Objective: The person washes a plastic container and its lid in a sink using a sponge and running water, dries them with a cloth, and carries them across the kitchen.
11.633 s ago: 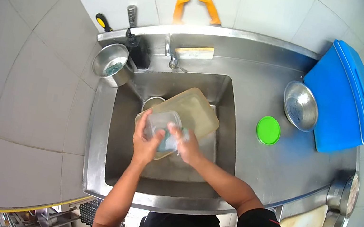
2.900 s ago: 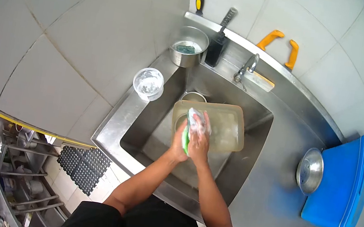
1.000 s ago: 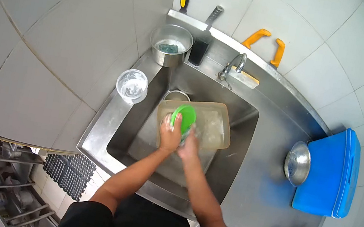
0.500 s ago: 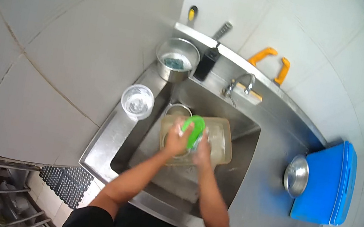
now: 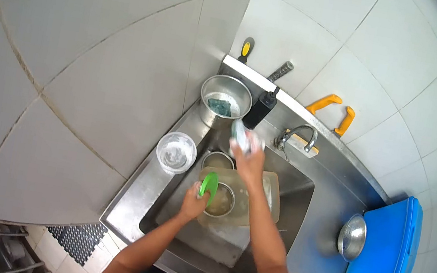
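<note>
My left hand (image 5: 194,204) is over the left side of the sink (image 5: 201,242), closed on the rim of a bright green, round, shallow piece (image 5: 209,186) that looks like a lid. Farther back, near the steel pot (image 5: 222,121), my right hand (image 5: 250,164) grips a foam-covered sponge (image 5: 239,134), whitish with a dark green side. Beneath my hands a translucent plastic tub (image 5: 272,195) sits in the basin, with a round metal container (image 5: 220,205) in it holding cloudy liquid. Another round metal container (image 5: 218,161) stands just behind.
A green scouring pad (image 5: 220,107) lies in the pot's suds. On the left ledge is a soapy clear plastic bowl (image 5: 176,153). Behind the basin are a black bottle (image 5: 261,109) and the faucet (image 5: 305,133). A steel bowl (image 5: 352,237) leans against a blue cooler (image 5: 385,242) on the right.
My hands have come apart. The right hand has moved back toward the pot with the sponge, while the left has moved down and left with the green piece. The camera view has shifted.
</note>
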{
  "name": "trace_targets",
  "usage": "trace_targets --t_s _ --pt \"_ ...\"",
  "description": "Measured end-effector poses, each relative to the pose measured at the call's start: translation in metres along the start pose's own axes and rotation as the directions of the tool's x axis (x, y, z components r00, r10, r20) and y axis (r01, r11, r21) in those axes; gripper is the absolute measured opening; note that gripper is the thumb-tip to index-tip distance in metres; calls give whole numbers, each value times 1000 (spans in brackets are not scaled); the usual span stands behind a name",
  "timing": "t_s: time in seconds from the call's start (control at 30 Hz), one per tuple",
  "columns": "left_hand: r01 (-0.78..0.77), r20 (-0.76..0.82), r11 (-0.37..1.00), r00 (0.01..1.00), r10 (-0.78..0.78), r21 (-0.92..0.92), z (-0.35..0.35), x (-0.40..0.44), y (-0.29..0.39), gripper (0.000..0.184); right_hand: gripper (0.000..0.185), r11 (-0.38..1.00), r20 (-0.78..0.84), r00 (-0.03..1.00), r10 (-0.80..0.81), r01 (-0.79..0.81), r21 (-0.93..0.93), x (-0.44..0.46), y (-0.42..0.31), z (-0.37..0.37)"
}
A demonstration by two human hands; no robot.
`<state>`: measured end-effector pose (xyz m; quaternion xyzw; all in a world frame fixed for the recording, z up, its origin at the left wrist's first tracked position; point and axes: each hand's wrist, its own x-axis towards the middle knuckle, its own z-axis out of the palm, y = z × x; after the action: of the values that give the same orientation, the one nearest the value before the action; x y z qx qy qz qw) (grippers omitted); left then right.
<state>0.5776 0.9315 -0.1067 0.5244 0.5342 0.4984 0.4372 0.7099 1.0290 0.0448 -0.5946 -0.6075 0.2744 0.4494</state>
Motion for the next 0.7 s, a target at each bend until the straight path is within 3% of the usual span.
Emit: trace_targets --t_s 0.07,0.1,0.13,0.17,0.23,0.3,0.33,0.37,0.4,0.43,0.47,0.53,0.57,0.6,0.63,0.67,0.7 --pt "-27 6 999 1000 27 30 -4 -3 1 16 45 947 -165 937 -307 283 -154 62 3 23" --pt "-40 12 998 999 40 56 -4 -4 0 15 45 941 -122 937 -329 314 -128 89 1 31" --pt "-29 3 999 1000 29 30 -3 -4 -5 14 48 905 -71 924 -376 350 -242 109 0 35" --pt "-32 18 999 999 31 33 -4 -5 -3 14 52 884 15 945 -327 311 -350 125 9 42" --pt "116 57 993 992 -115 -19 -9 -8 2 13 52 875 -74 956 -284 227 -428 121 4 39" --pt "115 85 992 990 -110 -58 -10 -4 -5 13 51 922 -266 922 -281 183 -340 110 32 34" --pt "117 77 987 991 -109 -108 -9 -3 -9 13 49 973 -353 920 -173 102 -209 92 50 29" --pt "145 103 983 986 -134 -113 -8 1 -7 12 46 997 -421 904 76 -65 42 69 59 23" --pt "200 132 964 975 -179 -173 -8 4 2 12 41 979 -533 831 156 -56 198 49 85 22" --pt "257 167 939 961 -222 -228 -8 7 8 13 42 861 -490 762 423 -169 480 32 115 19" --pt "286 178 934 952 -250 -214 -8 11 4 14 43 655 -382 660 647 -224 722 17 147 14" --pt "323 217 909 938 -271 -264 -1 20 -3 16 46 576 -400 586 705 -144 805 7 223 18" --pt "334 231 885 935 -268 -326 5 24 -3 18 47 711 -483 550 681 -339 616 21 267 10" --pt "366 268 842 923 -275 -396 12 27 2 18 44 604 -514 385 767 -162 780 26 199 -11" --pt "397 293 795 912 -287 -458 19 29 8 19 37 565 -521 302 798 -76 822 46 193 -24" --pt "406 299 780 909 -290 -477 29 32 11 20 35 555 -503 452 737 23 832 67 215 -32" --pt "412 293 767 908 -300 -492 35 33 12 21 32 576 -429 567 704 -102 811 62 166 -55"
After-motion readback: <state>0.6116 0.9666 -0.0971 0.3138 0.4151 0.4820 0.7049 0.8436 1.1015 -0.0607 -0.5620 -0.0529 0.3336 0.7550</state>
